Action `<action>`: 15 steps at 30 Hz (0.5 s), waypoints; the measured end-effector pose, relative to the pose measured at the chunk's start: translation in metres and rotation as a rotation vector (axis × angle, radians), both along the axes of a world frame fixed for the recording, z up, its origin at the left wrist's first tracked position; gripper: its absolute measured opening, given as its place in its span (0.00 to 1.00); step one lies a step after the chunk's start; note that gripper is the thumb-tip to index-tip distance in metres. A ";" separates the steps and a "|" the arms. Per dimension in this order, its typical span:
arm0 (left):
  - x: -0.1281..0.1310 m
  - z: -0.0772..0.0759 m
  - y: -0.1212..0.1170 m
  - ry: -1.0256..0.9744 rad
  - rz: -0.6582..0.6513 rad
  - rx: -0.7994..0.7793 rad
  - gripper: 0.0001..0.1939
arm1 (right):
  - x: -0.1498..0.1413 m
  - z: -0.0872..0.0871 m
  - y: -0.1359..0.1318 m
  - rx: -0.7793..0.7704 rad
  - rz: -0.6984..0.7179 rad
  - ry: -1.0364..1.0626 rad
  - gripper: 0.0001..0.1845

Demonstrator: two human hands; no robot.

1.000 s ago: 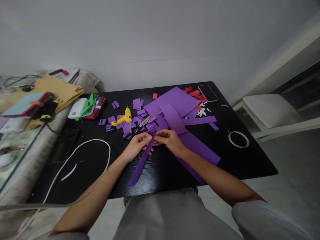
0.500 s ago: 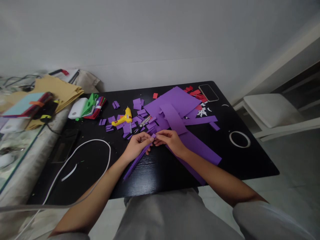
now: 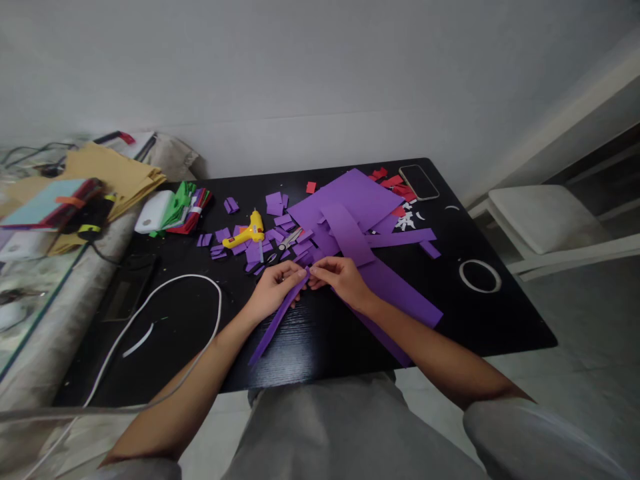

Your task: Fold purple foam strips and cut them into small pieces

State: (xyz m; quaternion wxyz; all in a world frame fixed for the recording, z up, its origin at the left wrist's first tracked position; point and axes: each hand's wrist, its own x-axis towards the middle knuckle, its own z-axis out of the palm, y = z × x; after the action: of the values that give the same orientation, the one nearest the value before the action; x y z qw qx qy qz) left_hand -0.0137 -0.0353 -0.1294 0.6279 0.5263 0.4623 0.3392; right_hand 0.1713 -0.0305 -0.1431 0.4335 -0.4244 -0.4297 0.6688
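Note:
A long narrow purple strip (image 3: 275,330), of paper or thin foam, slants from my fingers down toward the table's near edge. My left hand (image 3: 277,290) pinches its upper end between thumb and fingers. Fingertips of my right hand (image 3: 343,280) close on the same end, almost touching the left ones. Just beyond my hands lie scissors (image 3: 290,241), a yellow glue gun (image 3: 249,231) and small cut purple pieces (image 3: 301,250). Large purple sheets (image 3: 345,190) lie beyond and beside my right hand, with a wide purple strip (image 3: 347,233) across them.
A white cable (image 3: 219,300) loops over the table's left side, near my left forearm. At the right are a tape ring (image 3: 480,276) and a phone (image 3: 419,182). Red scraps (image 3: 400,189) lie at the back. A white chair (image 3: 535,217) stands off the right edge.
The purple strip has turned in my fingers; its lower end swung left, then slightly back right. Both hands keep their pinch in nearly the same place.

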 end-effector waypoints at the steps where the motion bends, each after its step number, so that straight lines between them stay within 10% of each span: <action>1: 0.000 0.000 0.000 0.008 -0.006 0.002 0.20 | 0.000 0.000 0.000 0.011 0.004 -0.005 0.16; 15: -0.004 -0.002 0.000 0.059 0.039 0.060 0.19 | -0.002 0.000 -0.002 0.080 -0.002 -0.037 0.15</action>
State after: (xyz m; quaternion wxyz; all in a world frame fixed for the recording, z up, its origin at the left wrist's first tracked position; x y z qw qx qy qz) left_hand -0.0176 -0.0357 -0.1310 0.5914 0.5455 0.4802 0.3494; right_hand 0.1695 -0.0329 -0.1431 0.4426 -0.4195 -0.4638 0.6427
